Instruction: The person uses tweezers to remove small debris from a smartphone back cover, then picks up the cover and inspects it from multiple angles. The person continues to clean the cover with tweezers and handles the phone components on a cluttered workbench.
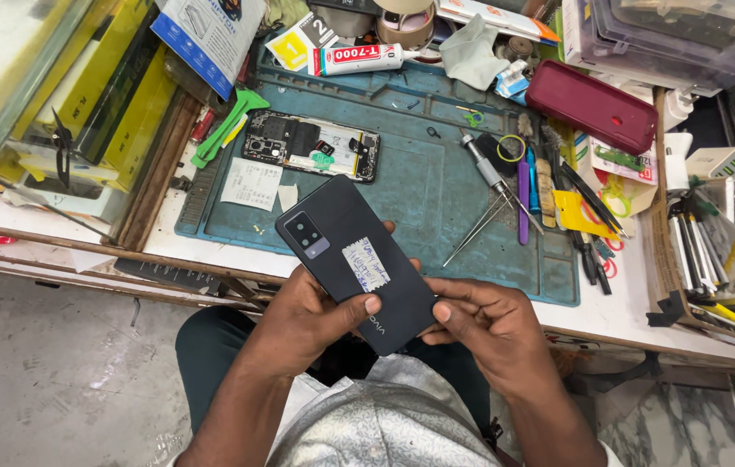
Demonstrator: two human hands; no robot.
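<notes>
I grip the dark phone (354, 262) in both hands, left hand (311, 320) and right hand (481, 322) clenched on its lower end. At 12 o'clock, an opened phone (311, 144) lies on the blue mat (419, 186); at 2, a cardboard tray (663, 251) holds tools.

Dark grey phone (354, 264) with a white sticker at centre; teal work mat (436, 195) behind it; maroon case (592, 105) at two o'clock; green pry tool (227, 128) at eleven; yellow boxes (116, 95) at ten; purple pen (523, 203) at three.
</notes>
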